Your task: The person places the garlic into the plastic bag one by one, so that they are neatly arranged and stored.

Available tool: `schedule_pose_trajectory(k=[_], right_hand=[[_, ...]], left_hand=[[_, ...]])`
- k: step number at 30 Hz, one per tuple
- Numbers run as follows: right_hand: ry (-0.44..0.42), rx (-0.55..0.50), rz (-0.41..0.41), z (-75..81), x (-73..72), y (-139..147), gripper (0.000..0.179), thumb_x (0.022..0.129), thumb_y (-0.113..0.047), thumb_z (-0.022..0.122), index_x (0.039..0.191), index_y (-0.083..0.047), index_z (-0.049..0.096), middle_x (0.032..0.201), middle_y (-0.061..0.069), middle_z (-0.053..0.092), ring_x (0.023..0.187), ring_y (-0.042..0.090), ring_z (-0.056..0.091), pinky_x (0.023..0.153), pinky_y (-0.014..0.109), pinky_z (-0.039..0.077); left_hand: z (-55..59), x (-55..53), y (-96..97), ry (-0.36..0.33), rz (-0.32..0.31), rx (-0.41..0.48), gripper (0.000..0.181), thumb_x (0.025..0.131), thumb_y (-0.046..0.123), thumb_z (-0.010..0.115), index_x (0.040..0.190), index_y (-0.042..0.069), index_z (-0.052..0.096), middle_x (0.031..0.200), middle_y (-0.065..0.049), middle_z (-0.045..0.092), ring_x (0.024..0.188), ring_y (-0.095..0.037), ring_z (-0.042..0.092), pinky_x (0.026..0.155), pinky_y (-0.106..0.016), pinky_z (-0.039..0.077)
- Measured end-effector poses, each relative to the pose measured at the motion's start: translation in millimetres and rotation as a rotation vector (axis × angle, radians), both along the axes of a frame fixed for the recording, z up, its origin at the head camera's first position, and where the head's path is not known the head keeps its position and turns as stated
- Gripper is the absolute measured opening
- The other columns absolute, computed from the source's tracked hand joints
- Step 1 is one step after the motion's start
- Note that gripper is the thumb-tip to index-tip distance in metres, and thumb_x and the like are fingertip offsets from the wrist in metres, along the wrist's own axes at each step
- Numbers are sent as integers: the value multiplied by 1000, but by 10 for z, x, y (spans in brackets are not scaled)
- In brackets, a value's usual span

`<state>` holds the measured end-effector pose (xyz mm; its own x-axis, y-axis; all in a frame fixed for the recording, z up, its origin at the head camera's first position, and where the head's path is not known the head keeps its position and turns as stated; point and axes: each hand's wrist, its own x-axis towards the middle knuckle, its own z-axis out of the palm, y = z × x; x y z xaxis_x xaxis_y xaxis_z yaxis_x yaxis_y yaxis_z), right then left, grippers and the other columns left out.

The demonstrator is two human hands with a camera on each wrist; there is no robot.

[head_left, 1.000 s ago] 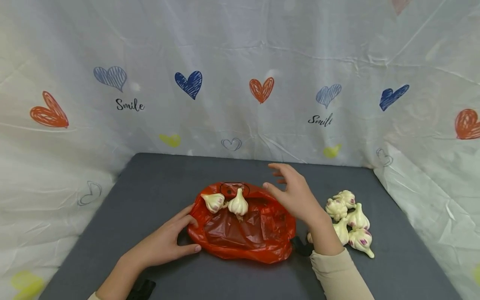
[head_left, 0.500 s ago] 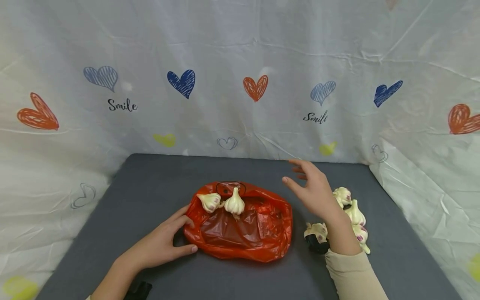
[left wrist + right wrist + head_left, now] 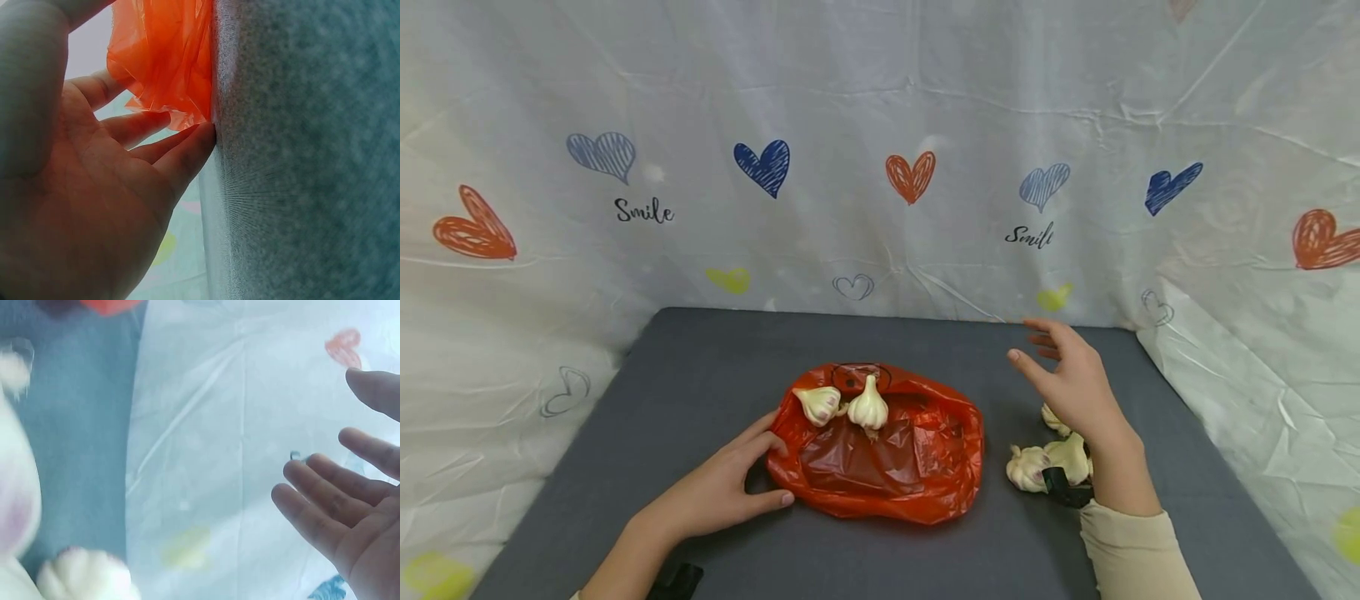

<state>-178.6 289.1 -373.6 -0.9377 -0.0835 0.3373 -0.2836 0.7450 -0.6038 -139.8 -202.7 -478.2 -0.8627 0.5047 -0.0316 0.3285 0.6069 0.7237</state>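
A red plastic bag (image 3: 895,505) lies on the grey table with its mouth spread wide. One garlic bulb (image 3: 819,406) lies on its side in the bag, and a second bulb (image 3: 868,408) stands beside it with its stem up. My left hand (image 3: 730,487) rests at the bag's left edge, thumb apart from the relaxed fingers; in the left wrist view its fingertips touch the crumpled red plastic (image 3: 165,56). Over the table at the right, my right hand (image 3: 1075,383) is raised with loose fingers and holds nothing. Garlic bulbs (image 3: 1028,468) lie below it, partly hidden by the forearm.
A black strap piece (image 3: 1066,487) at the right wrist overlaps the garlic group. Another black piece (image 3: 677,582) shows under the left wrist. Behind the grey table (image 3: 737,342) hangs a white curtain (image 3: 850,75) printed with hearts.
My right hand has moved right, away from above the bag's edge to over the garlic group, covering more bulbs. The left hand and the bag stay as they were; the view shifted slightly.
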Motion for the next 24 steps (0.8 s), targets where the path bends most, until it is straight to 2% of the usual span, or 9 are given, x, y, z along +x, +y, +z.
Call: schedule_pose_trajectory(k=[11, 18, 24], right_hand=[[-13, -31, -67, 36, 38, 270, 66, 109, -45, 68, 162, -10, 49, 160, 22, 53, 137, 51, 57, 106, 68, 49], [-45, -34, -118, 8, 31, 446, 71, 110, -49, 66, 165, -9, 45, 161, 25, 50, 138, 57, 54, 105, 72, 48], [-65, -52, -147, -43, 31, 590, 73, 110, -50, 65, 166, -9, 43, 162, 25, 49, 142, 55, 51, 106, 72, 46]], left_hand=[[12, -5, -2, 8, -4, -2, 43, 91, 64, 84, 118, 38, 62, 179, -12, 25, 161, -42, 29, 117, -68, 39], [4, -10, 3, 14, -3, -5, 44, 91, 65, 84, 118, 38, 62, 179, -9, 24, 162, -40, 29, 118, -67, 38], [-10, -13, 1, 11, -6, -5, 45, 90, 66, 83, 118, 38, 61, 179, -8, 24, 162, -40, 30, 118, -67, 39]])
